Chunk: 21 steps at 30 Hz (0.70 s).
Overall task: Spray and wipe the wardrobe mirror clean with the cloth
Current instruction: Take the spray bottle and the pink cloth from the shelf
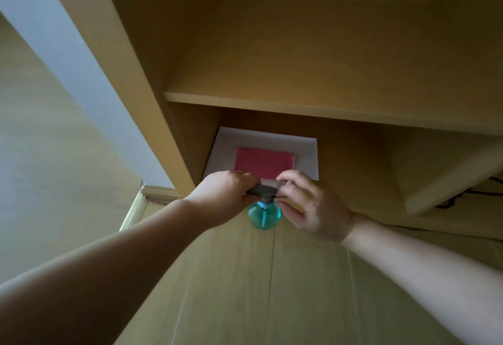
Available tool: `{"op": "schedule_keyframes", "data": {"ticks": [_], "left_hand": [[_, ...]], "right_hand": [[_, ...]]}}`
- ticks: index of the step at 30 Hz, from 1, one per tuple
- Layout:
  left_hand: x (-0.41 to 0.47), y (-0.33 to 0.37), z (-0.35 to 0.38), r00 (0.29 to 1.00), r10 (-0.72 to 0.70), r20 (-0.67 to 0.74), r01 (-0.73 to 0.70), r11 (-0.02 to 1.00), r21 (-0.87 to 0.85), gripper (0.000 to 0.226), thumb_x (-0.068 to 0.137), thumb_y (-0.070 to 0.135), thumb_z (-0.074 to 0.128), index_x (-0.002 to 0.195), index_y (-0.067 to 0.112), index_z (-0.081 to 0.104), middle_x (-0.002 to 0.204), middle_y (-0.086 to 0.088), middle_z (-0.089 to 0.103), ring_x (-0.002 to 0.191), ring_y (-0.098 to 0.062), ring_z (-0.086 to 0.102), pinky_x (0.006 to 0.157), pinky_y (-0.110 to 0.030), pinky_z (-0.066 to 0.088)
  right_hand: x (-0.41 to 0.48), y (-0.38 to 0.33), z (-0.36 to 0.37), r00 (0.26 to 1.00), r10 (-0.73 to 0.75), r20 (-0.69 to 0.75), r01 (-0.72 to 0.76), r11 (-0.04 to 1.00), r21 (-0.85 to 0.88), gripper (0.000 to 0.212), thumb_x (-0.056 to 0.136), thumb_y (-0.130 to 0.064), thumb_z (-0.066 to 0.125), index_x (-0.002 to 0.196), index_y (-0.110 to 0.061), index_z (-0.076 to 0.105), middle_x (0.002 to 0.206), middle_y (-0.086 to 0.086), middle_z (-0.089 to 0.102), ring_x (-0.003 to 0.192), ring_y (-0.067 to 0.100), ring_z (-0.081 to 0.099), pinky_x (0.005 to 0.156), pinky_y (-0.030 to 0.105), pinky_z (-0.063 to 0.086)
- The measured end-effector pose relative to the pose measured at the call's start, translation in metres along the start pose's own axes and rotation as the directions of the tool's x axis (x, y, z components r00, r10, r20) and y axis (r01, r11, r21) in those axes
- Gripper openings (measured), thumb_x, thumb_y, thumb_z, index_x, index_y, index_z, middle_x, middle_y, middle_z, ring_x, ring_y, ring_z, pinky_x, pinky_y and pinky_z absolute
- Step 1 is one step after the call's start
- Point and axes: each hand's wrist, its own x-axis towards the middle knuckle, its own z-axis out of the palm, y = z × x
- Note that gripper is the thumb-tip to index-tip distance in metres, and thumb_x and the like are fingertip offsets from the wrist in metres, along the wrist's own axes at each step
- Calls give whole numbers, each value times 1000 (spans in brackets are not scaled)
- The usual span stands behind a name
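Head view: the left hand (226, 195) grips the black sprayer head of the teal bottle (263, 216), fingers curled round it. The right hand (313, 208) curls its fingers on the nozzle end, thumb beside the round body. Just behind them, a pink cloth (265, 163) lies folded on a white sheet (307, 154) under the shelf (245, 99).

A tall cabinet (130, 53) of pale yellowish wood stands open, one shelf board (299, 111) crossing it. Light plank flooring (272, 295) runs below. Left of it is a plain whitish wall (68, 58) with a skirting board (159, 192). A black cable (462, 195) trails at the right. The light is soft and dim.
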Motion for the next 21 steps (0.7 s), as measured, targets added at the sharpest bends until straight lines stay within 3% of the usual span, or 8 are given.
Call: {"op": "schedule_keyframes", "data": {"ticks": [4,8,11,14,18,21], "left_hand": [[-10,-20,-4,998,-55,19,55,998,18,22,92,38,57,105,20,63,93,3,67,80,-19,61,63,-27,42],[-18,-38,-4,996,-89,28,89,996,-2,21,92,37,58,103,20,63,94,3,66,80,-20,60,62,-26,40],[-23,-48,-5,995,-94,33,95,995,-9,21,92,39,58,102,21,62,95,5,65,80,-18,60,64,-27,45],[-27,-55,-3,995,-93,21,94,995,-36,17,92,38,58,98,22,62,93,6,65,76,-15,57,63,-26,44],[-29,-58,-2,995,-87,41,90,994,-63,19,92,37,59,103,22,64,96,6,65,81,-14,58,69,-29,49],[-29,-58,-3,996,-81,45,85,994,-73,19,92,36,58,104,23,64,97,6,65,83,-14,59,72,-29,51]], "right_hand": [[14,20,26,996,81,42,-80,997,-9,20,95,-25,50,106,-11,59,111,9,61,87,25,64,64,38,55],[36,40,54,951,306,40,-303,950,-77,36,95,-29,45,119,-11,65,120,7,65,100,26,66,76,41,57],[55,52,72,804,524,280,-484,851,-202,48,101,-36,40,147,-22,39,152,2,39,136,24,42,106,41,41],[66,60,90,633,651,419,-545,759,-355,55,102,-39,38,153,-25,22,159,2,24,145,23,25,110,39,35],[66,66,111,502,730,463,-535,683,-497,48,100,-19,43,147,-25,38,153,10,32,137,32,38,105,42,40],[68,67,118,492,742,455,-509,669,-542,36,96,-14,46,130,-19,57,137,12,51,124,31,50,96,39,45]]}}
